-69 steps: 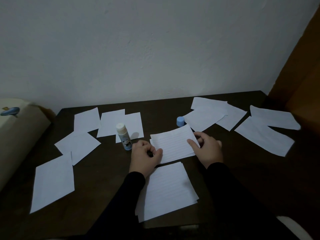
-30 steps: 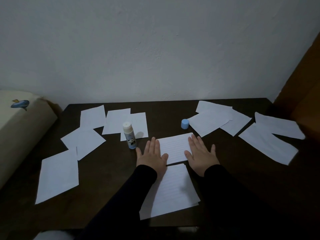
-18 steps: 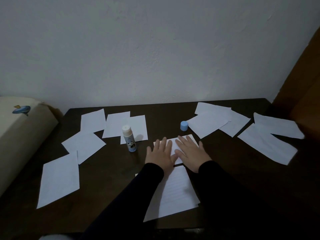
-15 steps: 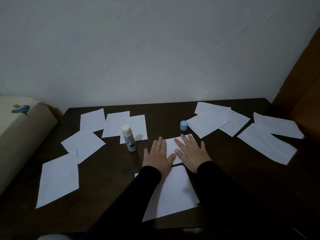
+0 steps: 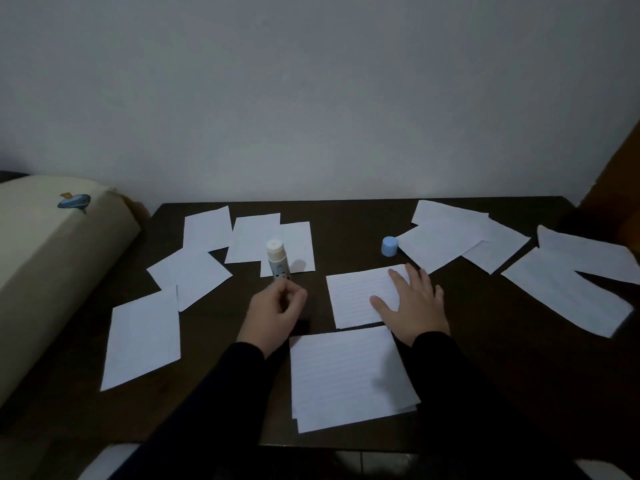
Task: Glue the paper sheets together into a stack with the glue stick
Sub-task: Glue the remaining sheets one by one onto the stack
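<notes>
A: What carries it all?

B: A dark tabletop (image 5: 485, 375). The glue stick (image 5: 277, 259) stands upright on it, uncapped; take that as the landmark.

A: What lies nearest to it?

B: Two overlapping sheets (image 5: 270, 240) just behind it, its base at their front edge. Left of it lie more loose sheets (image 5: 194, 271), and a larger one (image 5: 142, 336) further left and nearer the front edge.

A: And to its right?

B: The blue cap (image 5: 389, 245), well apart. A lined sheet (image 5: 356, 296) lies right of the glue stick and nearer the front, with a stack of lined sheets (image 5: 349, 375) in front of it. Far right, beyond the cap, lie further scattered sheets (image 5: 450, 240).
</notes>
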Motion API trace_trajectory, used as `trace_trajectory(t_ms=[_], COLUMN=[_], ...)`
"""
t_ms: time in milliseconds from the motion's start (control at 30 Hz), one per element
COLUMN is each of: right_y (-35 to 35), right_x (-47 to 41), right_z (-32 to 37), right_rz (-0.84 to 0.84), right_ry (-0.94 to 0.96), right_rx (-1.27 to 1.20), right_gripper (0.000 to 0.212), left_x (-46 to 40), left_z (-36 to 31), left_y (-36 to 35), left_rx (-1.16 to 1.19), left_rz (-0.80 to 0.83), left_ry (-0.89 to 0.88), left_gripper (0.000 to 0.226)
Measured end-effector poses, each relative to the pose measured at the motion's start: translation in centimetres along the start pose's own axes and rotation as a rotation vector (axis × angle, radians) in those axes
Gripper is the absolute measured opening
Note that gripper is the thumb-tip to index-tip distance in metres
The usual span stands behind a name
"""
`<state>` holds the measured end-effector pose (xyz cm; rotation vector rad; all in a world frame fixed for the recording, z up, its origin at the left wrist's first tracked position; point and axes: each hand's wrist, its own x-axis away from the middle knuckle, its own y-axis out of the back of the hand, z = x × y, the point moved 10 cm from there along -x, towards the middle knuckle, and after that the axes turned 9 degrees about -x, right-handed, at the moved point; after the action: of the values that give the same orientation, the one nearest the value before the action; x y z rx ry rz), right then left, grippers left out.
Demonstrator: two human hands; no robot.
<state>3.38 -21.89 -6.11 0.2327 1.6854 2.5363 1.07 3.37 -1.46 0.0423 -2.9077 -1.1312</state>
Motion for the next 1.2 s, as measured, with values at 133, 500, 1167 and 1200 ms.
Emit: trace_trajectory(t_ms=[133,500,1167,1200], right_y=[0.0,0.0,8.7,8.9], right_x=[0.0,0.1,6.4,6.7], right_z=[0.1,0.3,4.2,4.7], right_rz=[-0.024,-0.014,-0.333,-0.274], right_ry=[0.008,0.020,0.140,0.145], right_rx=[-0.002,0.015,-0.792,-0.815], right_gripper=[0.072,0.069,0.038,0.038], left_x=[0.5,-2.4,0.9,0.9], left_z=[3.1,2.9,5.5,5.5], left_y=[3.5,2.1,3.3,3.3], left_rx=[0.163,0.109,0.236,0.229], left_rz=[-0.369,-0.181,-0.204,-0.201], left_ry=[0.234,0.106,0.139,0.130], left_gripper=[0.029,0.031,0.037,0.032])
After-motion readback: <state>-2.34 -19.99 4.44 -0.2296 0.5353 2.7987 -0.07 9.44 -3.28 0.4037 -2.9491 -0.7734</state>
